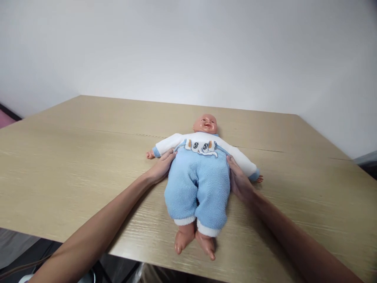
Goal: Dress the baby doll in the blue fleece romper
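Note:
A baby doll (203, 173) lies on its back on the table, head away from me and bare feet towards me. It wears a fleecy outfit with a white top, light blue trousers and an elephant face (203, 147) on the chest. Both of its arms are spread out sideways. My left hand (163, 165) presses against the doll's left-hand side in view, below the sleeve. On the opposite side my right hand (239, 179) grips the waist, its thumb along the blue cloth. Most of the right fingers are hidden beside or beneath the doll.
The wide light wood table (73, 165) has thin seams across its top. Behind it rises a plain white wall (188, 51). Below the near edge at the lower left are a brown cable (26, 266) and dark objects that I cannot make out.

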`<action>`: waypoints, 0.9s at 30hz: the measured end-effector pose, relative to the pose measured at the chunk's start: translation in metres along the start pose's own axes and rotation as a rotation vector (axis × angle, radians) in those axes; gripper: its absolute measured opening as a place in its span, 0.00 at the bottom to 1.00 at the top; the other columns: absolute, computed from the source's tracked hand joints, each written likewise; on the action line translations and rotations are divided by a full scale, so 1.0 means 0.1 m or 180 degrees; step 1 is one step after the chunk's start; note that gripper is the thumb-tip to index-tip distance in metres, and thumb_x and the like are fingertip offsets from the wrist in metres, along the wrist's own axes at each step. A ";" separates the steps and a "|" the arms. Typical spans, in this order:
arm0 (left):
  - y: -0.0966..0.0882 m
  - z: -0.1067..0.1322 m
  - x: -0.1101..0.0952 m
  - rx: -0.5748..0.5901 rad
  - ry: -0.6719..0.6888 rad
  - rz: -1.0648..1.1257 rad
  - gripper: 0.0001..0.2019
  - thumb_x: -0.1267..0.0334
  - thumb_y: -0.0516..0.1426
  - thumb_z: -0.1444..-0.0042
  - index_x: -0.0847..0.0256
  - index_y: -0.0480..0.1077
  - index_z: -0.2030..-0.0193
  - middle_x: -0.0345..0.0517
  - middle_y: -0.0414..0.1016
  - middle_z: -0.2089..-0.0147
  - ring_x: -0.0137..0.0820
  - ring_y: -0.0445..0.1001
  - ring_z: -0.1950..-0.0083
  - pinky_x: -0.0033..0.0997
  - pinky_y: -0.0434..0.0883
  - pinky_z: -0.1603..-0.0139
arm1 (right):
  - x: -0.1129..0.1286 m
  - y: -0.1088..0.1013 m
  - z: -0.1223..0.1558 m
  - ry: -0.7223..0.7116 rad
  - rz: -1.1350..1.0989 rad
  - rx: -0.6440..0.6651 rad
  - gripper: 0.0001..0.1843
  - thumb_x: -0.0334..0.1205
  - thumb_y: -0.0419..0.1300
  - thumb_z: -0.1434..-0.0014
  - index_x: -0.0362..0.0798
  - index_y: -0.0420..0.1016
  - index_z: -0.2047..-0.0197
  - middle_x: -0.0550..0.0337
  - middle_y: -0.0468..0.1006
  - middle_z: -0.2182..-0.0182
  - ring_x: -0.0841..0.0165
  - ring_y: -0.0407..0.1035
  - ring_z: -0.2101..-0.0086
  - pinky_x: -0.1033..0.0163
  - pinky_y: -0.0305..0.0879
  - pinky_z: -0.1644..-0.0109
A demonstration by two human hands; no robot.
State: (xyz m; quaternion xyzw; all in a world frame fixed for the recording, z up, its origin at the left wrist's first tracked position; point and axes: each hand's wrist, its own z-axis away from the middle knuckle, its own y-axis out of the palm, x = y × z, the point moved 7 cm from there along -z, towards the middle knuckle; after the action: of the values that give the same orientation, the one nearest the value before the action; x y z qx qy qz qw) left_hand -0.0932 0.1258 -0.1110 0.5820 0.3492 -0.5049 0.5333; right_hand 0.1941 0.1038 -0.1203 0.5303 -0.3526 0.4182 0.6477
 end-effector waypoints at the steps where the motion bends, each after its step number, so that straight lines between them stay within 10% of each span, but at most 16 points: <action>1: 0.03 -0.01 0.02 0.0049 -0.0052 0.0198 0.21 0.47 0.65 0.34 0.54 0.76 0.40 0.48 0.80 0.40 0.46 0.74 0.39 0.44 0.69 0.35 | 0.00 -0.02 -0.03 -0.0004 0.0045 0.0012 0.27 0.57 0.71 0.37 0.63 0.78 0.37 0.65 0.78 0.32 0.58 0.63 0.27 0.48 0.57 0.19; 8: 0.08 -0.02 -0.07 0.0404 -0.0112 0.0278 0.21 0.49 0.66 0.35 0.54 0.79 0.38 0.50 0.81 0.37 0.50 0.75 0.35 0.45 0.67 0.33 | 0.19 0.08 -0.08 -0.0390 0.0233 0.0345 0.20 0.52 0.70 0.38 0.60 0.81 0.44 0.63 0.82 0.39 0.56 0.67 0.31 0.47 0.60 0.21; 15: 0.12 0.01 -0.40 0.0357 0.0523 -0.0512 0.15 0.49 0.64 0.33 0.57 0.79 0.48 0.45 0.78 0.51 0.39 0.74 0.49 0.36 0.67 0.46 | 0.39 0.10 -0.04 -0.0965 0.0936 0.0290 0.13 0.54 0.67 0.33 0.55 0.74 0.63 0.64 0.75 0.67 0.62 0.70 0.62 0.57 0.72 0.50; 19: 0.17 0.00 -0.60 0.0043 0.1155 -0.0984 0.14 0.48 0.60 0.29 0.57 0.73 0.53 0.41 0.70 0.57 0.35 0.67 0.56 0.33 0.64 0.53 | 0.45 0.08 -0.12 -0.1294 0.1169 0.0081 0.16 0.59 0.62 0.31 0.56 0.73 0.60 0.63 0.75 0.65 0.61 0.69 0.61 0.56 0.69 0.52; 27: -0.01 -0.03 -0.42 0.0317 0.0870 -0.1981 0.12 0.51 0.55 0.29 0.56 0.67 0.60 0.40 0.67 0.59 0.38 0.65 0.54 0.37 0.63 0.48 | 0.49 -0.06 0.01 -0.1520 0.2961 0.0338 0.18 0.59 0.57 0.28 0.54 0.71 0.62 0.61 0.73 0.66 0.59 0.66 0.62 0.53 0.65 0.50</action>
State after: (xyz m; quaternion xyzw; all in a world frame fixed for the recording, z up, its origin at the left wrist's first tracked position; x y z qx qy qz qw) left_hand -0.1038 0.1342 -0.0715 0.5351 0.5531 -0.5772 0.2730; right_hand 0.2190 0.1108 -0.0779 0.4303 -0.6669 0.5464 0.2674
